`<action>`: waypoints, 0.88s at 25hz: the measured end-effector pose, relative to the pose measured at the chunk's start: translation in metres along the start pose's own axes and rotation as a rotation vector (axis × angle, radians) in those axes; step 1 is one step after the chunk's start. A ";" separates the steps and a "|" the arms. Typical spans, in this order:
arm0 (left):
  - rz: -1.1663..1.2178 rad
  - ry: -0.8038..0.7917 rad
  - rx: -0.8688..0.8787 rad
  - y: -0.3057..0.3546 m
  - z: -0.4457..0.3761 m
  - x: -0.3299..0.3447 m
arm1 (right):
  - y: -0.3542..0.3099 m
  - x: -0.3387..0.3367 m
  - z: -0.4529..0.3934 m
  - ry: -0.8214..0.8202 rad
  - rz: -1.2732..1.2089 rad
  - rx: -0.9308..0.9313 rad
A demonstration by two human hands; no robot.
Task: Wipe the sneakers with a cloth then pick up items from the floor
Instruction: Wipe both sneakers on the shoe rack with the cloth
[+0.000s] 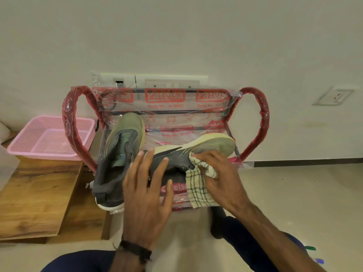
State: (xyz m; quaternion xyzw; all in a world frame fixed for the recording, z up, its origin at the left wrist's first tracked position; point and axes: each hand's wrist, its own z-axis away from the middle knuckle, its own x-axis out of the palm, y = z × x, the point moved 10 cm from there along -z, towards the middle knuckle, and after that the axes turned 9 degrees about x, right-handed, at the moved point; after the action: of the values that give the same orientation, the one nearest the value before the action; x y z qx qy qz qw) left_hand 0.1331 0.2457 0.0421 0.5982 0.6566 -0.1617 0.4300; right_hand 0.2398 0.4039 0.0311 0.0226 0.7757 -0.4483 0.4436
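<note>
Two grey-green sneakers lie on a plastic-wrapped red stool. The left sneaker stands upright, toe pointing away from me. The right sneaker lies on its side with its cream sole turned away and its toe to the right. My left hand rests on the heel part of the right sneaker with fingers spread and straight. My right hand grips a cream checked cloth and presses it against the sneaker's upper near the toe. Part of the cloth hangs down below the hand.
A pink mesh basket sits on a wooden board to the left. The white wall with switch plates is right behind the stool. A green pen and a small blue-purple item lie on the floor at lower right, beside my knee.
</note>
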 end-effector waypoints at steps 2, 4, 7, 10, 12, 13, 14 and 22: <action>0.007 -0.090 0.040 -0.007 -0.010 0.022 | 0.002 0.003 0.001 -0.001 -0.004 0.009; 0.025 -0.081 0.007 -0.015 -0.014 0.028 | 0.002 0.004 0.002 0.009 -0.011 0.017; 0.056 0.010 0.011 -0.019 -0.014 0.022 | 0.004 0.005 0.005 0.018 -0.014 0.012; 0.061 0.121 0.132 -0.006 -0.017 0.008 | 0.006 0.000 0.010 0.048 -0.030 0.013; 0.040 0.182 0.196 0.010 -0.017 -0.001 | 0.009 -0.008 0.008 0.093 -0.083 0.016; 0.022 0.205 0.216 0.020 -0.015 -0.004 | 0.010 -0.012 0.008 0.117 -0.120 0.018; 0.013 0.220 0.226 0.029 -0.011 -0.007 | 0.012 -0.015 0.010 0.137 -0.158 0.020; 0.074 0.270 0.086 0.036 0.025 -0.022 | 0.002 -0.009 0.027 0.167 -0.264 0.005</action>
State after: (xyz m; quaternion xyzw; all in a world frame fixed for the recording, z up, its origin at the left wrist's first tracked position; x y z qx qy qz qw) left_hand 0.1738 0.2222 0.0551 0.6563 0.6784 -0.0915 0.3174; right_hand 0.2645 0.3895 0.0306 -0.0414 0.8050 -0.5010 0.3150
